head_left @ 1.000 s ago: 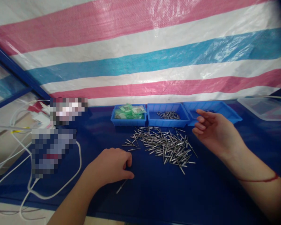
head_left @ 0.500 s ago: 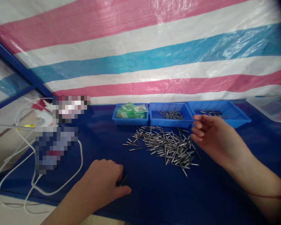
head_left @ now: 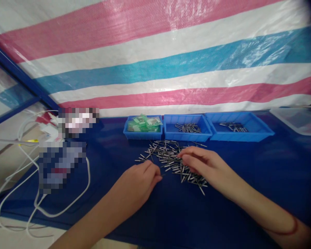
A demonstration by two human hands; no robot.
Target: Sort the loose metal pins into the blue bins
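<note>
A loose pile of thin metal pins [head_left: 168, 154] lies on the blue table mat [head_left: 223, 207]. My left hand [head_left: 137, 181] rests at the pile's left edge, fingers curled together with the tips pinched; what they hold is hidden. My right hand [head_left: 200, 162] lies over the pile's right part, fingers bent down onto the pins in a pinch. Behind the pile stand three blue bins: the left bin [head_left: 142, 133] holds green packets, the middle bin [head_left: 188, 135] some pins, the right bin [head_left: 248, 133] a few pins.
White cables [head_left: 41, 207] loop over the mat's left edge beside blurred boxes [head_left: 60, 166]. A clear plastic tray [head_left: 298, 119] sits at the far right. A striped pink, white and blue tarp [head_left: 155, 55] hangs right behind the bins.
My left hand moved up from the mat's front to the pile's left edge. My right hand came down from beside the right bin onto the pile, fingers now bent.
</note>
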